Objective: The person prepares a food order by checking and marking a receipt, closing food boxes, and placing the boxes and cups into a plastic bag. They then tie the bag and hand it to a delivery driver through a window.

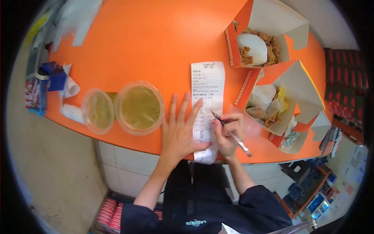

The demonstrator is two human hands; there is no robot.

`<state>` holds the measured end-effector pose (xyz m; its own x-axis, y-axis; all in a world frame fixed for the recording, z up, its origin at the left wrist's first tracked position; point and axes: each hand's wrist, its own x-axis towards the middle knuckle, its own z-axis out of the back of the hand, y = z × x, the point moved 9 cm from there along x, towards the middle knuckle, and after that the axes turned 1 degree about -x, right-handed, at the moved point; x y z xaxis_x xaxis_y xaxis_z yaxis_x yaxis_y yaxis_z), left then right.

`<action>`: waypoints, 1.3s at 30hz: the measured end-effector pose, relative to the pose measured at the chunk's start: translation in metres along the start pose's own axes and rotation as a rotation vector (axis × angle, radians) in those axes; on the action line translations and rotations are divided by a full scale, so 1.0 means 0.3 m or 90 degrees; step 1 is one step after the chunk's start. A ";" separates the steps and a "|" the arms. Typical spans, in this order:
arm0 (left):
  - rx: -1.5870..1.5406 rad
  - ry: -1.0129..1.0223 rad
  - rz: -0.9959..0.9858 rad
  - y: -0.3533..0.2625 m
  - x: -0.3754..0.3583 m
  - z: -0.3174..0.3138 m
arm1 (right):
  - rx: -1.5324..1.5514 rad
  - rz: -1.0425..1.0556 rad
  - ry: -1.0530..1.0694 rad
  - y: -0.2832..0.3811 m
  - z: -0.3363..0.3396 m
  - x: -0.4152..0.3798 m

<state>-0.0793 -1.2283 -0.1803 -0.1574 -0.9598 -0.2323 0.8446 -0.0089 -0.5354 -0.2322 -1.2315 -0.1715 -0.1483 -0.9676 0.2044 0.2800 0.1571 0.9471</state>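
White receipt (208, 84) partly under the flat, splayed left hand (178, 136), pen (241, 145) in the close grip of the right hand (229, 134)

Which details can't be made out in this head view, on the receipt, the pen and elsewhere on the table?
In the head view:
Receipt: most print is too small to read; the left hand covers part.
Pen: its middle is hidden by the right hand; whether its tip touches the receipt is unclear.
Upper food box: cut off by the top edge.
Whitish plastic: blurred and cut off by the top edge.
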 end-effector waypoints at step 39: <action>-0.037 -0.129 -0.048 -0.015 -0.014 0.013 | -0.041 0.050 0.217 0.037 -0.038 -0.001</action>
<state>-0.0803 -1.2255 -0.1737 -0.1081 -0.9938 -0.0250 0.8026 -0.0724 -0.5921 -0.2182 -1.2316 -0.1640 0.1978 -0.9653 0.1706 0.3389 0.2307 0.9121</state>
